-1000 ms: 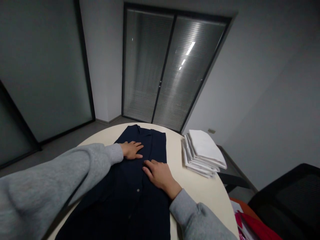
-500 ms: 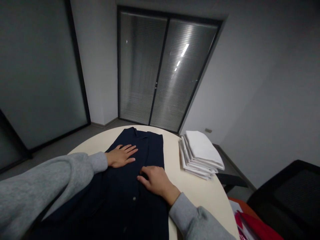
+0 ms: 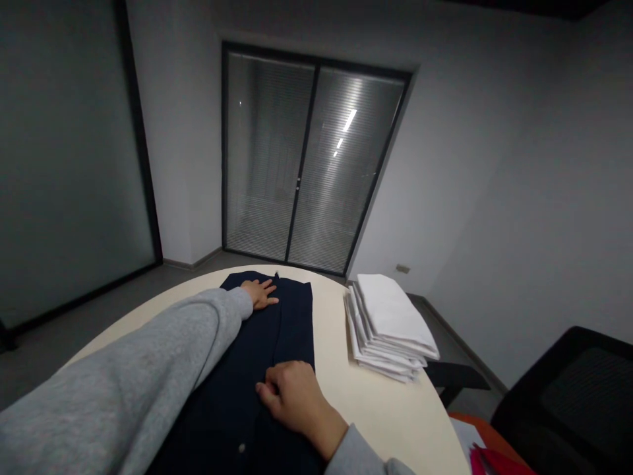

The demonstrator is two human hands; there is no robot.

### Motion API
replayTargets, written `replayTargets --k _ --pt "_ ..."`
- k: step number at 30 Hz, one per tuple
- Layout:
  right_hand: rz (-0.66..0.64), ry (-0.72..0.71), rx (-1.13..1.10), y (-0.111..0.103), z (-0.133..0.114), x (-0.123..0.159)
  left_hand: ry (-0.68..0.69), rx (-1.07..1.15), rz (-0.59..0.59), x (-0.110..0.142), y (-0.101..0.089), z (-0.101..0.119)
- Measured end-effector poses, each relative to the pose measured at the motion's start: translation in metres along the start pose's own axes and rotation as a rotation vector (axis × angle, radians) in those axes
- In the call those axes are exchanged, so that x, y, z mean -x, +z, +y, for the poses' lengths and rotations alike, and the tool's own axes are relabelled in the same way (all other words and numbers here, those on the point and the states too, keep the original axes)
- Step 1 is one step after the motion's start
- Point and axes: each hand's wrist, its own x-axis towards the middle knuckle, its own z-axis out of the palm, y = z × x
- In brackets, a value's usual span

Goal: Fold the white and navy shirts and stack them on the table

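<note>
A dark navy buttoned shirt (image 3: 294, 323) lies lengthwise on the table, its front placket facing up and a pale button showing near me. My left hand (image 3: 260, 294) rests flat near the shirt's far end, fingers spread beside the placket. Closer to me, my right hand (image 3: 295, 397) is closed at the placket edge, thumb and curled fingers together on the cloth; its fingertips are partly hidden. The left sleeve covers much of the shirt's left side.
A stack of folded white cloths (image 3: 395, 313) stands on the round cream table (image 3: 368, 412) to the right. A black mesh-backed chair (image 3: 568, 396) is at the lower right, with red and white items beside the table edge. Behind are a glass door (image 3: 316, 165) and walls.
My left hand has slid away from me along the shirt toward its far end, flattening the raised fold there. My right hand keeps its curled pose on the placket. The view has tilted up slightly.
</note>
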Motion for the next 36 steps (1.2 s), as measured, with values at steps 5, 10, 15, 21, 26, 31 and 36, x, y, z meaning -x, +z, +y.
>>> replayTargets --k 5,10,15,21,26,31,36 --pt "0.004 0.350 0.159 -0.045 0.018 0.021 -0.089 0.021 0.070 -0.013 0.018 -0.001" --pt "-0.018 0.784 0.332 -0.099 0.022 0.065 -0.095 0.046 0.086 -0.014 0.024 -0.001" --pt "0.032 0.423 0.206 -0.093 -0.018 0.080 -0.101 0.037 0.118 -0.008 0.019 0.002" --pt "-0.224 -0.053 -0.361 -0.059 -0.024 0.074 0.062 -0.022 0.238 0.021 -0.004 0.036" --pt "-0.260 -0.039 -0.343 -0.041 -0.005 0.073 0.238 0.012 0.072 0.024 -0.016 0.091" --pt "-0.277 -0.051 -0.299 -0.026 -0.002 0.067 0.432 0.083 -0.046 0.004 -0.024 0.126" --pt "-0.240 -0.061 -0.227 -0.013 0.002 0.067 0.331 0.099 0.104 -0.018 -0.019 0.142"
